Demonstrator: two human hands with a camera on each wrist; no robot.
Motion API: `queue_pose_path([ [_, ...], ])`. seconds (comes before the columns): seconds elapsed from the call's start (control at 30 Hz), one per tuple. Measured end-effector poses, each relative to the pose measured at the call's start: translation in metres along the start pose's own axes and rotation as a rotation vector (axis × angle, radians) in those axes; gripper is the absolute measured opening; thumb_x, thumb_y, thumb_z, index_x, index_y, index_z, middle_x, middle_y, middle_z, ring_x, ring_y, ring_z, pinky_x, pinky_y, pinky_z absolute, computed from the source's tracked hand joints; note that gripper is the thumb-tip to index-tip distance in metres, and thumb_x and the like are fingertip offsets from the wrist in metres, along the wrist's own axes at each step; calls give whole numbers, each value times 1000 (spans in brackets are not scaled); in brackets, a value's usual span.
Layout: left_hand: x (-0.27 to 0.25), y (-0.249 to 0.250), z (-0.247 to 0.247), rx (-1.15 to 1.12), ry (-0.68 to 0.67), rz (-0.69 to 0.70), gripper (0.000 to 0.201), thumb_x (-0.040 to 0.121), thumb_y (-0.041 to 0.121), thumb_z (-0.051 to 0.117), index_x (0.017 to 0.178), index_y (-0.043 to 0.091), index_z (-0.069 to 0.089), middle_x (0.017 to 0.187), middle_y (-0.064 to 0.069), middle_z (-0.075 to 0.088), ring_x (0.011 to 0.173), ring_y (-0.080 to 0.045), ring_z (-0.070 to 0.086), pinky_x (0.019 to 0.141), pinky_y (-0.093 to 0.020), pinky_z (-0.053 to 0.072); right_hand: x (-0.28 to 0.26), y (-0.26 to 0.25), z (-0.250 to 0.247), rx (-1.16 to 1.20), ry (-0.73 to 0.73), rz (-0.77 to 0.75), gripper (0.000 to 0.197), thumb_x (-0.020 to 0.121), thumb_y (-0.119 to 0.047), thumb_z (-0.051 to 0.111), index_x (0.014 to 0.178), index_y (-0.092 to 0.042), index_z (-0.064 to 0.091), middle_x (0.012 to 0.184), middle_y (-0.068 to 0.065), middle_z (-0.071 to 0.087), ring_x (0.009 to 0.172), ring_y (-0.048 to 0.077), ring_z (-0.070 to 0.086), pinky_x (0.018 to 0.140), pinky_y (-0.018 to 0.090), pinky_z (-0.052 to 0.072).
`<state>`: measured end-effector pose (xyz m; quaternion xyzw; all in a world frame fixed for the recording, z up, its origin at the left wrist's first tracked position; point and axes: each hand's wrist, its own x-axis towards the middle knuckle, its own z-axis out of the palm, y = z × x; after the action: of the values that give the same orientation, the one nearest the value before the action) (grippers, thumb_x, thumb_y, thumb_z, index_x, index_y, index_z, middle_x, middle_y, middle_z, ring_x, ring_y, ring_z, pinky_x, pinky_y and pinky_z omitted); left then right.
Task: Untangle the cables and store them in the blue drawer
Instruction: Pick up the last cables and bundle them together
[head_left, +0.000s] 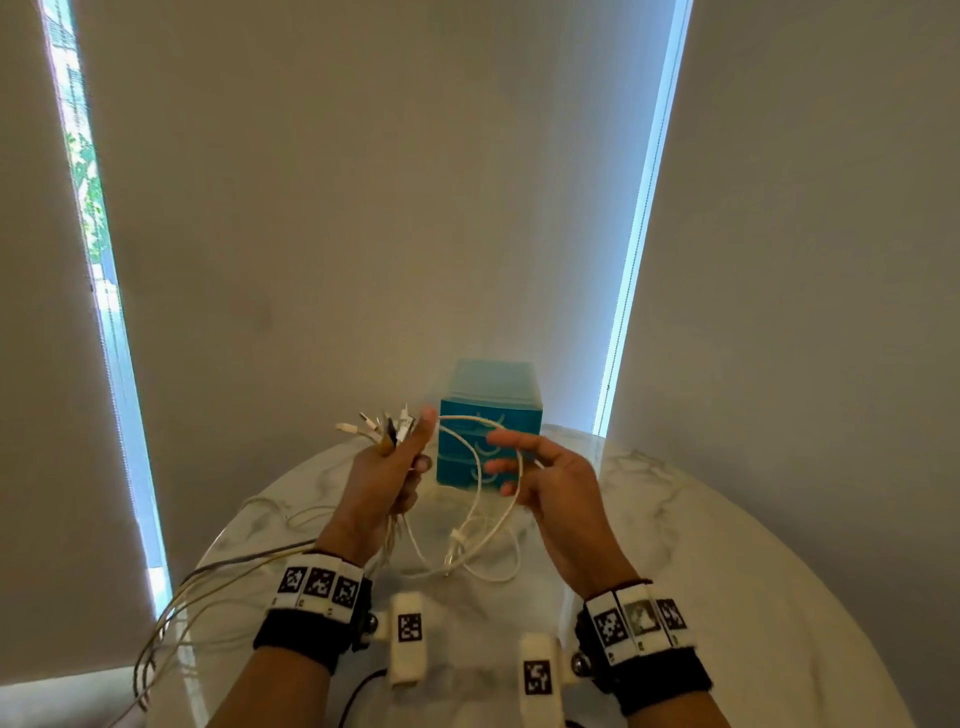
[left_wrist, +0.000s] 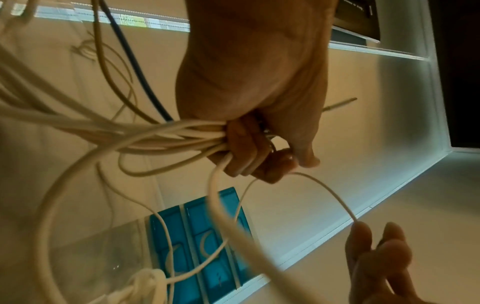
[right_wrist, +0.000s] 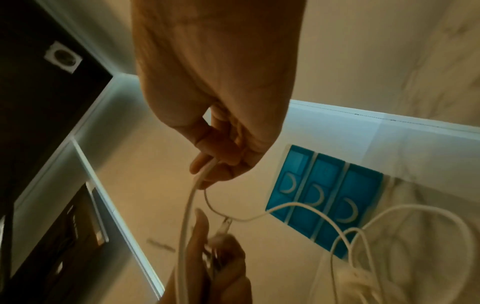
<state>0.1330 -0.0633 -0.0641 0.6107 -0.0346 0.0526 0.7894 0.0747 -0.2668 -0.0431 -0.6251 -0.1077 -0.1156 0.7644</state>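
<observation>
My left hand (head_left: 410, 462) is raised over the table and grips a bundle of mostly white cables (head_left: 382, 431), whose plug ends fan out above the fist. In the left wrist view the fingers (left_wrist: 241, 148) are curled tight round that bundle (left_wrist: 155, 133). A single white cable (head_left: 478, 418) arcs from there to my right hand (head_left: 511, 467), which pinches it between thumb and fingers (right_wrist: 213, 168). Its slack drops to a knotted clump (head_left: 457, 551) on the table. Behind both hands stands the blue drawer unit (head_left: 488, 441) with all three drawers closed.
The round marble table (head_left: 701, 545) has its edge close on the left, and several cable tails (head_left: 171, 597) hang over it. Closed blinds and a wall lie just behind the drawer unit. A black lead (head_left: 358, 691) runs near my left forearm.
</observation>
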Motion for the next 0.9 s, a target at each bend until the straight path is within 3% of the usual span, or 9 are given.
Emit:
queue_pose_path([
  [0.07, -1, -1, 3, -14, -4, 1, 55, 92, 70, 69, 99, 15, 74, 86, -1, 78, 50, -8, 33, 46, -23, 26, -7, 8, 3, -89, -38, 4, 49, 90, 23, 40, 103, -3, 81, 107, 12, 79, 81, 21, 74, 67, 29, 59],
  [0.17, -1, 2, 2, -93, -18, 17, 38, 98, 53, 72, 101, 15, 74, 110, -6, 83, 47, -6, 28, 44, -20, 25, -15, 16, 1, -187, -171, 95, 47, 91, 22, 40, 86, -3, 79, 92, 12, 79, 78, 27, 72, 67, 34, 59],
  [0.23, -1, 3, -1, -80, -16, 40, 26, 98, 40, 77, 99, 14, 76, 100, -4, 83, 48, -7, 26, 43, -20, 24, -20, 15, 2, -202, -304, 185, 44, 90, 22, 38, 79, -3, 73, 98, 17, 80, 89, 32, 77, 79, 40, 62],
  [0.3, -1, 2, -1, -38, -23, 61, 24, 96, 28, 78, 99, 5, 80, 67, 1, 62, 52, -11, 23, 43, -22, 21, -21, 12, 1, -84, -324, 253, 41, 86, 22, 35, 78, -3, 66, 113, 20, 79, 109, 35, 77, 92, 47, 63],
  [0.4, -5, 5, 1, -24, -102, 97, 17, 98, 21, 75, 95, 5, 78, 57, 2, 33, 49, -12, 21, 43, -23, 19, -6, 16, -2, 286, -138, 414, 25, 93, 7, 43, 105, 4, 65, 130, 31, 71, 123, 45, 70, 93, 51, 64],
  [0.53, -10, 10, 1, -92, -308, 119, 18, 94, 18, 74, 77, 13, 71, 60, -4, 43, 44, -10, 26, 44, -23, 19, 26, 26, 11, 368, -145, 603, 48, 110, -37, 56, 144, -5, 47, 130, 35, 70, 115, 49, 73, 86, 50, 67],
  [0.63, -10, 8, -2, -163, -408, 54, 19, 77, 13, 77, 69, 18, 60, 65, -5, 57, 46, -9, 32, 45, -21, 20, 53, 10, 21, 475, 12, 500, 51, 108, -29, 64, 149, -5, 46, 137, 35, 65, 114, 42, 74, 86, 45, 67],
  [0.8, -7, 7, -6, -333, -434, -8, 20, 58, 3, 72, 64, 21, 65, 61, 0, 42, 43, -9, 39, 41, -18, 30, 79, -62, 5, 606, 54, 303, 51, 102, -19, 72, 146, -4, 51, 121, 24, 76, 99, 30, 79, 87, 40, 67],
  [0.9, -3, 6, -8, -363, -471, 1, 24, 57, 2, 71, 64, 21, 58, 58, 1, 33, 39, -7, 31, 37, -18, 28, 76, -89, 0, 503, 122, 289, 30, 104, -21, 72, 126, -9, 56, 115, 21, 75, 94, 25, 76, 93, 41, 63],
])
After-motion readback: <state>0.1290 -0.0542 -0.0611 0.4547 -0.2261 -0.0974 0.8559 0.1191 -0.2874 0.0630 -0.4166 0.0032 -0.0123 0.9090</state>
